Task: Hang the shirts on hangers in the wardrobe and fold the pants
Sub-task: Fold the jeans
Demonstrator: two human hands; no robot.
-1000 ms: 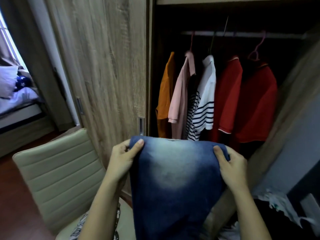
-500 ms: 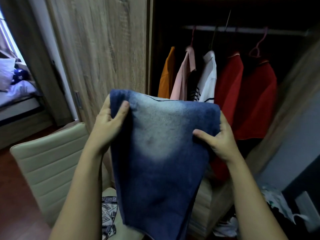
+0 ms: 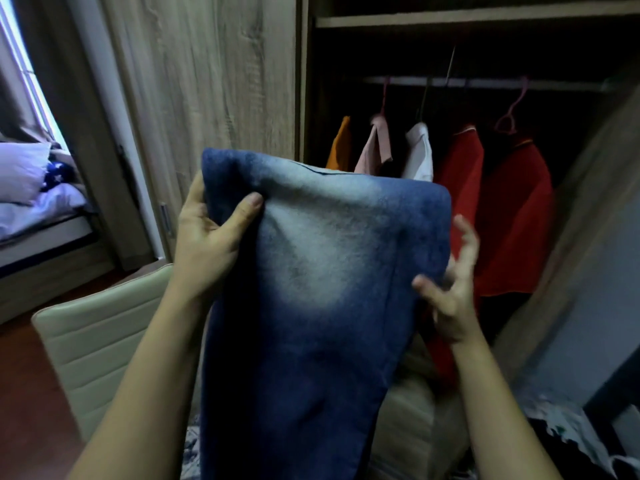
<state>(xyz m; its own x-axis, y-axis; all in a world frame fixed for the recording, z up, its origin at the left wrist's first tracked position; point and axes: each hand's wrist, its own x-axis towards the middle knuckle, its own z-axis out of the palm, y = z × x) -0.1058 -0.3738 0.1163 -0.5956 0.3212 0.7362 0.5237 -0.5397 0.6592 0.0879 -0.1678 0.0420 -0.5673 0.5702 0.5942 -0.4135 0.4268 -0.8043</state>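
A pair of blue jeans [image 3: 322,289] with a faded pale patch hangs in front of me, folded over at the top. My left hand [image 3: 207,237] grips its upper left edge, thumb on the front. My right hand [image 3: 450,289] is at the right edge lower down, thumb on the cloth and fingers spread behind it. Behind the jeans, shirts hang on the wardrobe rail [image 3: 485,83]: an orange one [image 3: 339,143], a pink one [image 3: 375,147], a white one [image 3: 420,154] and two red ones [image 3: 512,216].
A wooden wardrobe door [image 3: 214,81] stands to the left of the open compartment. A beige padded chair [image 3: 100,341] is below left. More clothes [image 3: 568,434] lie at the lower right. A bed with pillows [image 3: 24,188] is at the far left.
Both hands lifted the jeans from waist height up in front of the hanging shirts. My right hand slid down the right edge and its fingers have spread.
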